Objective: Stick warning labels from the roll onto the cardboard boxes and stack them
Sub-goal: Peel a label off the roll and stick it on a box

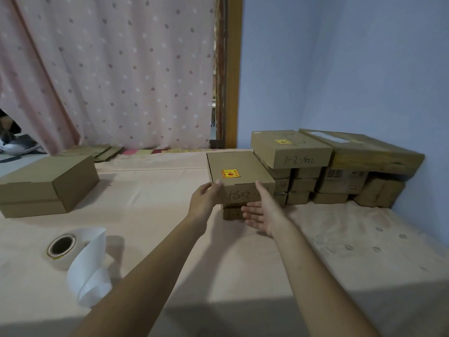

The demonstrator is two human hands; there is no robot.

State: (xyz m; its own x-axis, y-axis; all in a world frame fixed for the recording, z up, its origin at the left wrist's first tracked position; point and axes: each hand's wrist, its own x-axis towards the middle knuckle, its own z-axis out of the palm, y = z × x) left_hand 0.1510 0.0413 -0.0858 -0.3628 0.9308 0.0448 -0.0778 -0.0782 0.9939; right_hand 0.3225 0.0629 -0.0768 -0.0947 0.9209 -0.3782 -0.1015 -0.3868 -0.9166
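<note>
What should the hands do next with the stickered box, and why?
Probably let go and pull back. The box already has its label and seems to rest on a lower box; the left hand grips its corner, the right hand lies open beside it.

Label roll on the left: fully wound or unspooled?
Partly unspooled. A loose white strip curls away from the roll, toward the camera.

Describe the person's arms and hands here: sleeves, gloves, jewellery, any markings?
The left arm and right arm are bare down to the frame's bottom edge, with no sleeves in view. The left hand and right hand wear no gloves. No watch, bracelet, ring or marking shows.
</note>
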